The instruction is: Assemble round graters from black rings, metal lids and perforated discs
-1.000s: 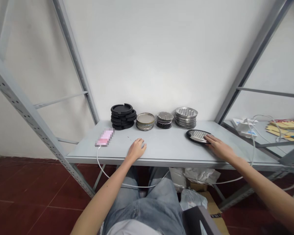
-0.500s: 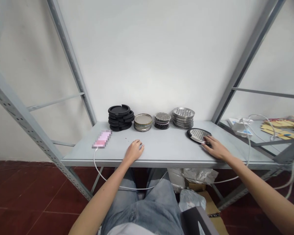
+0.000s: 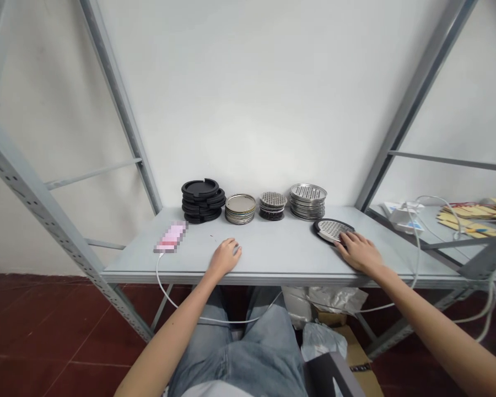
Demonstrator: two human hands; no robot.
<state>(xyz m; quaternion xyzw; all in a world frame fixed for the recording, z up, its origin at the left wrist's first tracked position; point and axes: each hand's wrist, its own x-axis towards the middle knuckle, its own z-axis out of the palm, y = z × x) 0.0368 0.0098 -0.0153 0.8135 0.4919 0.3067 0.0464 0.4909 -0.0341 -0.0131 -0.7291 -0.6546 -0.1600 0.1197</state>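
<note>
My right hand (image 3: pixel 359 251) lies with its fingers over the near right edge of a round perforated metal disc in a black ring (image 3: pixel 329 229). My left hand (image 3: pixel 225 257) rests on the grey shelf (image 3: pixel 273 251), fingers loosely curled and slightly apart, holding nothing visible. Along the wall stand a stack of black rings (image 3: pixel 200 201), a stack of plain metal discs (image 3: pixel 240 209), a stack of small grater discs (image 3: pixel 273 205) and a stack of larger slotted metal discs (image 3: pixel 308 201).
A pink phone (image 3: pixel 171 237) with a white cable lies at the shelf's left. Metal uprights flank the shelf. At the right are white boxes (image 3: pixel 403 216) and yellow pieces (image 3: pixel 471 218). Plastic bags (image 3: pixel 323 341) and cardboard sit below.
My right hand has shifted slightly left and its fingers reach a little further over the disc. The whole view has moved slightly; my left hand stays in place on the shelf.
</note>
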